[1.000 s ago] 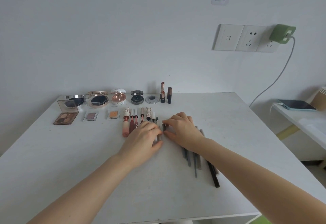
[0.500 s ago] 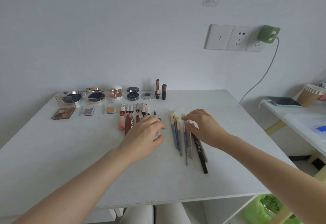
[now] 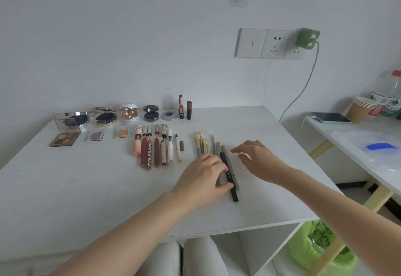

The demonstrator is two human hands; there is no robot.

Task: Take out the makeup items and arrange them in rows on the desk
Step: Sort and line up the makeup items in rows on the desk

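Observation:
Makeup lies in rows on the white desk (image 3: 86,184). Compacts (image 3: 105,117) and two upright lipsticks (image 3: 184,109) line the back. In front lie an eyeshadow palette (image 3: 65,139), small pans and a row of lip tubes (image 3: 152,145). To the right, several brushes and pencils (image 3: 208,144) lie side by side. My left hand (image 3: 204,178) covers their lower ends, its fingers and thumb around a black pencil (image 3: 232,186). My right hand (image 3: 258,160) hovers just right of the pencils, fingers relaxed, holding nothing.
A side table (image 3: 351,145) at right holds a phone (image 3: 331,117), paper cups (image 3: 361,108), bottles and a plastic bag. A green charger (image 3: 307,38) sits in the wall socket, cable hanging. A green bag (image 3: 319,247) lies on the floor by the desk's right edge.
My left hand moved right from the lip tubes onto the brushes and pencils. My right hand lifted off the pencils and shifted right. The camera view turned slightly right.

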